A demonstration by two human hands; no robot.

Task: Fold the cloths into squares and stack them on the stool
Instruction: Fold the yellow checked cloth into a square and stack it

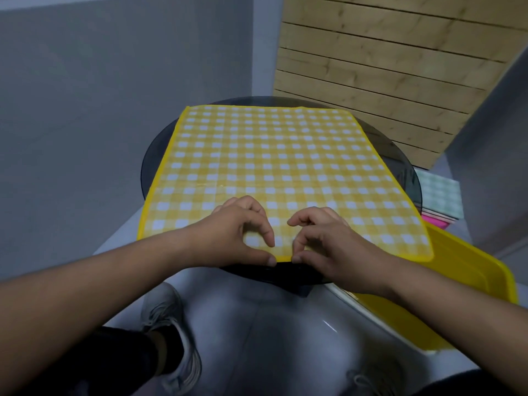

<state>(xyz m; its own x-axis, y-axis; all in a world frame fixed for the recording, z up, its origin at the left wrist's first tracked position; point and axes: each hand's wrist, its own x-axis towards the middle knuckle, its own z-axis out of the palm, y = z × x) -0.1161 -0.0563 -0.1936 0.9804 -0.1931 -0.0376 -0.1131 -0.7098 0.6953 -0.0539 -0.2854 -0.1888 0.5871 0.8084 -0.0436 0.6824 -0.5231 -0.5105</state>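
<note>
A yellow-and-white checked cloth (271, 167) lies spread flat over a round dark glass table (153, 164), its near corners hanging past the rim. Both hands sit side by side at the middle of the cloth's near yellow hem. My left hand (237, 232) pinches the hem between thumb and curled fingers. My right hand (323, 241) pinches the same hem just to the right of it, thumb tips almost touching. To the right, beyond the table, folded checked cloths (441, 195), pale green on top and pink below, lie stacked; what they rest on is hidden.
A yellow plastic tray (468, 281) lies on a white surface at the right, beside the table. A wooden slatted panel (385, 67) leans against the wall behind. My shoes (171, 324) stand on the glossy grey floor below.
</note>
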